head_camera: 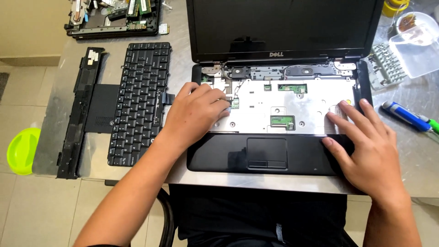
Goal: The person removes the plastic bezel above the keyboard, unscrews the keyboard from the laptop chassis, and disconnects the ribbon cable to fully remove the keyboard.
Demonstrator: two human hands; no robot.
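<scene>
On the steel worktop [292, 182], an open laptop [279, 114] lies keyboardless. Left hand [194, 114] curls, fingertips pinching at a small connector [234, 102]. Right hand [366, 146] rests flat and open on the palm rest [228, 155].

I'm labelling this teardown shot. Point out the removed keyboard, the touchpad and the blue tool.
Removed keyboard [139, 103]: head view, middle of its key field.
Touchpad [267, 148]: head view, centre of the pad.
Blue tool [404, 115]: head view, middle of its blue body.
</scene>
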